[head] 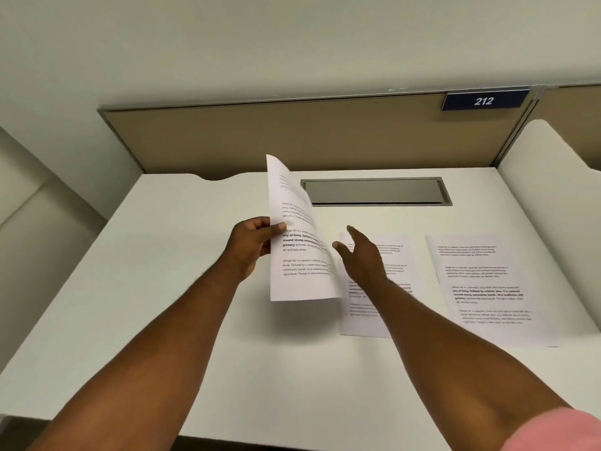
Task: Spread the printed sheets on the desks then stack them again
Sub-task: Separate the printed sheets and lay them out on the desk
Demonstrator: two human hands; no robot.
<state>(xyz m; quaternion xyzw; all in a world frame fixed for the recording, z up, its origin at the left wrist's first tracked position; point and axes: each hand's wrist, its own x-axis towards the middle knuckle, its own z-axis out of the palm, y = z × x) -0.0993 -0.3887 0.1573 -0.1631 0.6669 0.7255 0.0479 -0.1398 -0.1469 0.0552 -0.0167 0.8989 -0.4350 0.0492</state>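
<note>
white counter [182, 304] under a tan partition panel [292, 138]; blue plate on the panel's upper right reads "212" [484, 100]. grey recessed cover [377, 192] is set into the counter near the back edge. left hand [252, 244] is closed on the left edge of a held sheet bundle [300, 252], thumb on the printed face, fingers behind; the bundle is lifted off the counter, standing roughly upright and curling, its top corner reaching up in front of the partition and its right edge bowed toward the right hand. cannot tell how many sheets are in the bundle. right hand [362, 255] is open, fingers extended and spread, holding nothing; it sits just right of the bundle and above the middle sheet [367, 320]; cannot tell whether it touches that sheet. middle sheet lies flat on the counter, printed side up, partly hidden by the right forearm and by the lower right corner of the bundle. right sheet [494, 294] lies flat, printed side up, beside the middle sheet with a narrow strip of bare counter between them, its far edge close to the counter's right side. left half of the counter carries only the shadow of the bundle. pink sleeve [559, 431] shows at lower right on the right arm.
</note>
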